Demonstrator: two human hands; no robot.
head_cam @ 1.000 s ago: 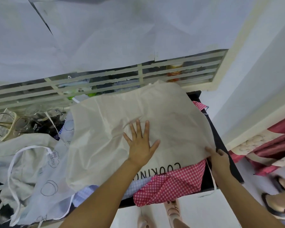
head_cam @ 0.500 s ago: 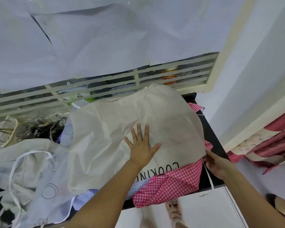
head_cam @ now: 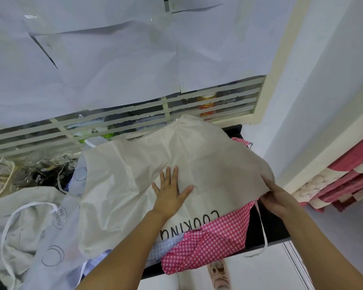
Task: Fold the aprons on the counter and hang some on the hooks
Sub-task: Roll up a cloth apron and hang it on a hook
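Observation:
A beige apron printed with "COOKING" lies spread over the pile on the black counter. My left hand presses flat on its middle, fingers spread. My right hand pinches the apron's right corner and holds it lifted off the counter; a white strap hangs down below it. Under the beige apron lie a pink checked apron and a light blue checked one. A white "Happy Tree" apron with a strap loop sits at the left.
Glassware stands at the back left of the counter. A slatted window half covered with paper runs behind. A white wall closes the right side, with red patterned fabric beyond. A slippered foot stands on the tiled floor below.
My right hand has taken the apron's right corner and raised it up and inward. My left hand stays pressed on the cloth. The view has tilted slightly upward.

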